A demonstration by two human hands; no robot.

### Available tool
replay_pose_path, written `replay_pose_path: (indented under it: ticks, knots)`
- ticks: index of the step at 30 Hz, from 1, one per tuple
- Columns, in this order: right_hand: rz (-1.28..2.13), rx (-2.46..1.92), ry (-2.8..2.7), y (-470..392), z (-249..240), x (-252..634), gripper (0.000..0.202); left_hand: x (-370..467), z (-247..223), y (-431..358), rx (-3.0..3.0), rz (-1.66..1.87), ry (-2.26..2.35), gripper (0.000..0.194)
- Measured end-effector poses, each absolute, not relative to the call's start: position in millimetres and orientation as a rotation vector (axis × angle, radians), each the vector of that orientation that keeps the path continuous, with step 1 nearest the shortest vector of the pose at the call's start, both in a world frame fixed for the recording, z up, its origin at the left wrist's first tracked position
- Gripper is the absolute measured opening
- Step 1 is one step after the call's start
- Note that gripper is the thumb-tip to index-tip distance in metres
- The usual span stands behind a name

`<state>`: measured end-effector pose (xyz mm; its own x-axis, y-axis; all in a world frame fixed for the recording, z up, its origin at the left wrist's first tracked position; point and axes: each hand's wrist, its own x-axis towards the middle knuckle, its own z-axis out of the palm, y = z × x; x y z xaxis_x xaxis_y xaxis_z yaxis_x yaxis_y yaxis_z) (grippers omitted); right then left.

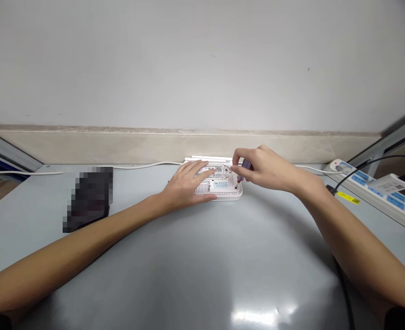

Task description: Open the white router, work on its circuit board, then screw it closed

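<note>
A white router (219,195) lies bottom side up on the table, its perforated base and printed labels facing me. White antennas (209,159) lie along its far edge. My left hand (187,183) rests on the left part of the router with its fingers spread. In my right hand (262,167) is a small screwdriver (246,164) with a purplish handle and a red part near its lower end. Its tip points down at a dark hole in the router's near right corner. My fingers cover part of the handle, and whether the tip touches a screw cannot be seen.
A white power strip (377,190) with blue sockets stands at the right, with a white adapter (393,183) and black cable. A yellow tag (348,197) lies beside it. Leftward lies a dark, pixelated object (90,197). A white cable (144,165) runs along the wall.
</note>
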<state>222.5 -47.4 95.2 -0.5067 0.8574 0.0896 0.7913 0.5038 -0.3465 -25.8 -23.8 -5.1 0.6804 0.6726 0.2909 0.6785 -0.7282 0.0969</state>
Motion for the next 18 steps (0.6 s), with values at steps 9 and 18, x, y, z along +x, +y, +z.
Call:
replay_pose_path:
  ticks: [9,18]
  knots:
    - [0.379,-1.398,-2.503,-47.2,94.7,222.9,0.014,-26.3,-5.6,-23.5,-2.873,-0.499,-1.166,0.073]
    - [0.394,-1.399,-2.504,-47.5,95.3,222.7,0.015,-25.6,-4.7,-24.0,-2.883,-0.517,-1.168,0.072]
